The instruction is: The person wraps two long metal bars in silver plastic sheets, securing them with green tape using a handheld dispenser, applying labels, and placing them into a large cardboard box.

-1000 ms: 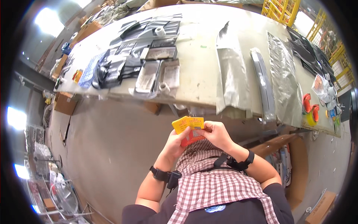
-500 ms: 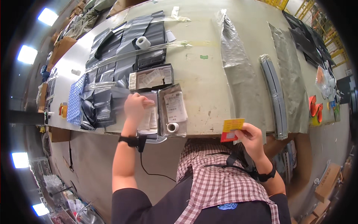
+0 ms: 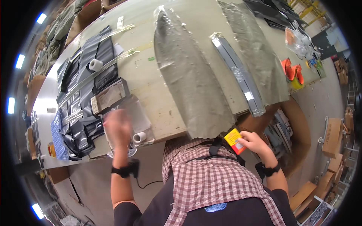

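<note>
R hand [image 3: 255, 143]: while the L hand [image 3: 118, 128] is being shown only as a blur, yellow-and-red printed cards [image 3: 233, 139] are being pinched btwn R thumb & fingers, grip narrow.
Cards: being kept nr the table's front edge, beside the lower end of a wide grey plastic sheet [image 3: 192, 83].
L grip: being hidden by blur; whether wide, narrow or loaded can't be told.
L hand spot: being held by the dark open box [image 3: 111, 96], in which papers are being kept, & the translucent tray [image 3: 145, 124].
White hollow roll [image 3: 139, 137]: being supported nr the tray's front end, just R of L hand.
Table [image 3: 166, 128], L side: being covered w/ black plastic bags [image 3: 81, 137], blue bubble wrap [image 3: 59, 135] being placed alongside.
Table, R side: a long grey wrapped bundle [image 3: 241, 77] being flanked by 2 grey sheets; orange-red tools [image 3: 292, 71] being kept nr the far R end.
Checked apron [image 3: 215, 177]: being worn over a dark top.
</note>
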`<state>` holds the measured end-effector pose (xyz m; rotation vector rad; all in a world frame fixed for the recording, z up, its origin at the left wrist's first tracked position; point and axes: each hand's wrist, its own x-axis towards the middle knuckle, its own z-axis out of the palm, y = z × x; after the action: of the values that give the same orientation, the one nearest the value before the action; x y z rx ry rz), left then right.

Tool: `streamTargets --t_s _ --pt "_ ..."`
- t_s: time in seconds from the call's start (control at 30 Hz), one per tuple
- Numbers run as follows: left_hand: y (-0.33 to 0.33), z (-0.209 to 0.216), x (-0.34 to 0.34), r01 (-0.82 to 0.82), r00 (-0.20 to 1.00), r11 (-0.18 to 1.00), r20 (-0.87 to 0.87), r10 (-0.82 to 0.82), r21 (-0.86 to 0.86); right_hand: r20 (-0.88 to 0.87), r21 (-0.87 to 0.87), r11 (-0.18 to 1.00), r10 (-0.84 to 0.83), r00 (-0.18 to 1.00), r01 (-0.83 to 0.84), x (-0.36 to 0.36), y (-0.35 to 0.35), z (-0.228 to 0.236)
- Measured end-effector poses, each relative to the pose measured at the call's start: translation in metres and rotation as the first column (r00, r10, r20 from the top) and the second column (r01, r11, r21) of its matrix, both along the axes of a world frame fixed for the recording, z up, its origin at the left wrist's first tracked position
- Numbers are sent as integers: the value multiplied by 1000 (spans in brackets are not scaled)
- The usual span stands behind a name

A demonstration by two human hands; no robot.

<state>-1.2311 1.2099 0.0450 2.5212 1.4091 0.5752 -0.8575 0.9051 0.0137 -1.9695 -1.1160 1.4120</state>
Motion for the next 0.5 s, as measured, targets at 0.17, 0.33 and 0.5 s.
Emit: streamTargets --t_s 0.17,0.33,0.5 --pt "-116 -3 149 742 667 666 -178 -723 78 -300 -60 967 219 928 -248 -20 43 -70" --pt "-103 -25 167 612 790 787 -8 -614 73 -529 35 956 266 806 -293 -42 58 -79" --pt "-100 -4 172 411 902 903 199 -382 -128 -813 -21 961 -177 555 276 -44 69 -64"
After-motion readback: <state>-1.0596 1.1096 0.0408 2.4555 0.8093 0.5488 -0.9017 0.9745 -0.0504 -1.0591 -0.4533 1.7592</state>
